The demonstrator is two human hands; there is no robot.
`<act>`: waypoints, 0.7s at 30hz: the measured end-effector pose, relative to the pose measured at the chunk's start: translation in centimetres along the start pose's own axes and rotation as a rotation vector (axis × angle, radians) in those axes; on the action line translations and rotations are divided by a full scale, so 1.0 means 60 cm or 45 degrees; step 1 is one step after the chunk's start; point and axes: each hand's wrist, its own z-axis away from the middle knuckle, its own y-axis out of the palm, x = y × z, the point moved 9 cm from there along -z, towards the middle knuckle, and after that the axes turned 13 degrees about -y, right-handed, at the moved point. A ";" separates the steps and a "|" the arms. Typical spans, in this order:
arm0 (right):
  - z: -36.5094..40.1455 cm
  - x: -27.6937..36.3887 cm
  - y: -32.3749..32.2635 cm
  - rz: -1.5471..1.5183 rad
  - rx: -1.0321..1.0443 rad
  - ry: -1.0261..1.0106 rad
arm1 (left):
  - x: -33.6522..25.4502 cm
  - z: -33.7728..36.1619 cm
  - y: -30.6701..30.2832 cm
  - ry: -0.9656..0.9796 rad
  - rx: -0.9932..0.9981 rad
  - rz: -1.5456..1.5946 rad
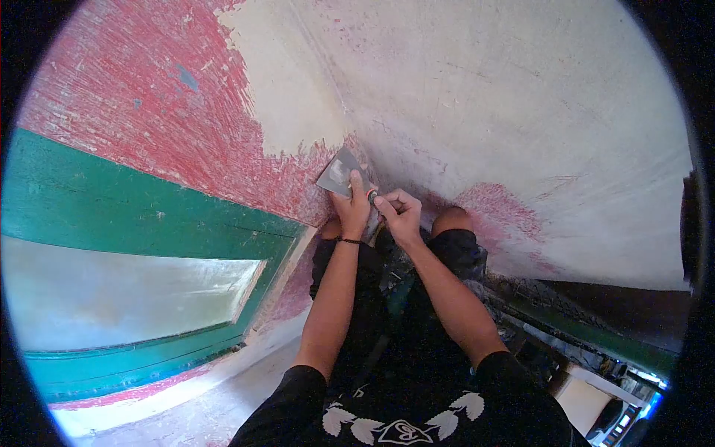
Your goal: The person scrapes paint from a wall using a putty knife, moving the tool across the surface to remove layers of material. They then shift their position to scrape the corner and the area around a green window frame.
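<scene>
A putty knife (339, 171) with a wide grey metal blade is held in front of the wall corner. My left hand (355, 208) is closed round it, the thumb lying over the lower part of the blade. My right hand (402, 217) is closed beside it, thumb and fingers pinched at the red-and-dark end of the handle (372, 196). How much of the handle lies inside the fingers is hidden. Behind the blade, a smooth cream patch of filler (287, 97) meets the rough red wall (179, 104).
The pale right-hand wall (521, 104) bears a red scuffed patch (503, 216). At left is a green frame (149, 201) round a pale panel (134, 294). My bent knees (451, 220) are close to the corner. A dark green beam (596, 324) and clutter lie at lower right.
</scene>
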 end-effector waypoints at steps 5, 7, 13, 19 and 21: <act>-0.001 -0.012 0.000 -0.077 0.062 0.204 | -0.003 0.007 0.012 -0.113 0.148 -0.015; 0.006 -0.030 0.004 -0.083 0.055 0.185 | 0.011 0.010 0.002 -0.128 0.115 -0.005; -0.023 -0.030 0.021 -0.098 0.072 0.088 | -0.032 -0.004 0.010 -0.062 0.147 -0.033; 0.012 -0.033 0.017 -0.156 0.071 0.281 | -0.006 0.012 0.003 -0.142 0.104 0.029; -0.004 -0.027 0.016 -0.114 0.083 0.271 | -0.002 0.001 0.002 -0.119 0.121 -0.023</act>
